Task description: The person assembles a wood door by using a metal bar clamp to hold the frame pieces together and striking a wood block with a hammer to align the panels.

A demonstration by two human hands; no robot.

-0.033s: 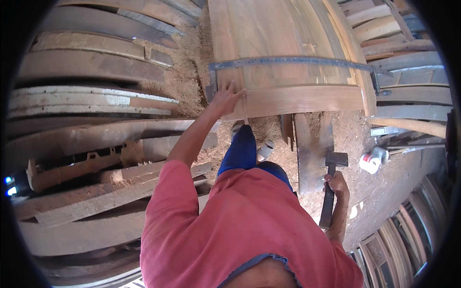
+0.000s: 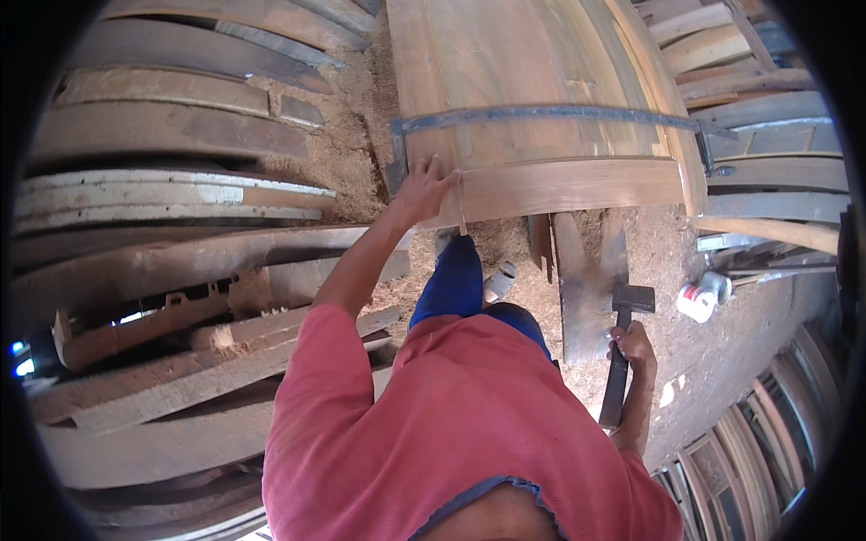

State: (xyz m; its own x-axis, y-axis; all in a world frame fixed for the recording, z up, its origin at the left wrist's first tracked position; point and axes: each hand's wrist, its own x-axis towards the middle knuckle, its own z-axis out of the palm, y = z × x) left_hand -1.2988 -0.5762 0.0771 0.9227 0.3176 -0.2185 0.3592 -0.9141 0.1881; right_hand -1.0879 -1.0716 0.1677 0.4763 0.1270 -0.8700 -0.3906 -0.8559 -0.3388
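Hammer (image 2: 621, 347) is hanging at four o'clock, right hand (image 2: 631, 345) fisting its handle; left hand (image 2: 422, 191), fingers spread, is pressing flat on wooden panel (image 2: 559, 180) at twelve o'clock.

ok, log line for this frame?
left hand: on wooden door edge | right hand: grips hammer, hanging low | metal clamp across door
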